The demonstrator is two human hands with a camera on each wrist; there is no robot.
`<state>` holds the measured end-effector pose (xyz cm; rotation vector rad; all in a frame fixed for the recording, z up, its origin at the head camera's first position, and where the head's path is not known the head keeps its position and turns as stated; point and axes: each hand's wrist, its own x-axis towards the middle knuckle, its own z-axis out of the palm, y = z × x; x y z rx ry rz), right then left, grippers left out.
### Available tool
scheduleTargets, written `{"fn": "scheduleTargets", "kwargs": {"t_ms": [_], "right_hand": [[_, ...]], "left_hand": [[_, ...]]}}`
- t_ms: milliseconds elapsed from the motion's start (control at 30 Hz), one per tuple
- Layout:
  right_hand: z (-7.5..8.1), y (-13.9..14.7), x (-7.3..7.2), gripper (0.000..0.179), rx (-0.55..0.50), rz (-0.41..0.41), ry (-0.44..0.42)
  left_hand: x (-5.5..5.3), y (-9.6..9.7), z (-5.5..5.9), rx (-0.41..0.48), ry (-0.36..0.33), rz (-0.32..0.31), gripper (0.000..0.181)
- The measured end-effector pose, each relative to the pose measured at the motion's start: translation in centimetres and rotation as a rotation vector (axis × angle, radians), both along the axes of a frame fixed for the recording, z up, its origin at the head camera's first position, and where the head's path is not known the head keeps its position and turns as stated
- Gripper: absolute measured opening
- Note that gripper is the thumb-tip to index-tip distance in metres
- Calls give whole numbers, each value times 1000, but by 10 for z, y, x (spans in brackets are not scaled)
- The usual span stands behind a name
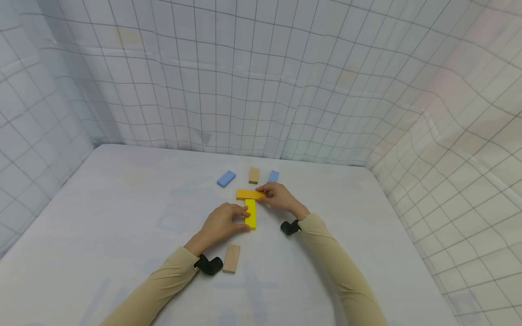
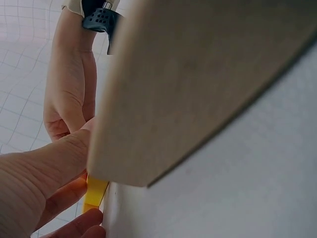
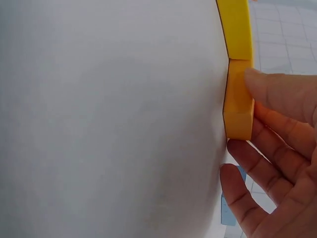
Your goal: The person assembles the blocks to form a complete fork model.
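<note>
On the white tabletop, a bright yellow block (image 1: 250,216) lies lengthwise, its far end against an orange-yellow block (image 1: 244,194) that lies crosswise. Together they form a T. My left hand (image 1: 222,222) holds the yellow block from the left, thumb by its near end and fingertips on its upper part. At the crosswise block's right end, my right hand (image 1: 281,198) pinches it between thumb and fingers. The right wrist view shows the thumb on one long face of the orange-yellow block (image 3: 238,96) and fingers behind it.
Beyond the T lie a blue block (image 1: 226,179), a wooden block (image 1: 254,175) and a second blue block (image 1: 273,176), partly behind my right hand. Another wooden block (image 1: 231,258) lies near my left wrist and looms large in the left wrist view. Grid-patterned curtains (image 1: 244,90) surround the table.
</note>
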<state>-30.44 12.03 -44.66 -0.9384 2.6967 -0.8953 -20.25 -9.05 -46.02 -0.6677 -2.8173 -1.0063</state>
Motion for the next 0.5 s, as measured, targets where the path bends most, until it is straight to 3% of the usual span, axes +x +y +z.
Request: {"fn": "scheduleTargets", "kwargs": {"t_ms": [500], "right_hand": [[-2, -4, 1, 31, 33, -2, 48]], "left_hand": [[0, 0, -1, -2, 1, 1, 36]]}}
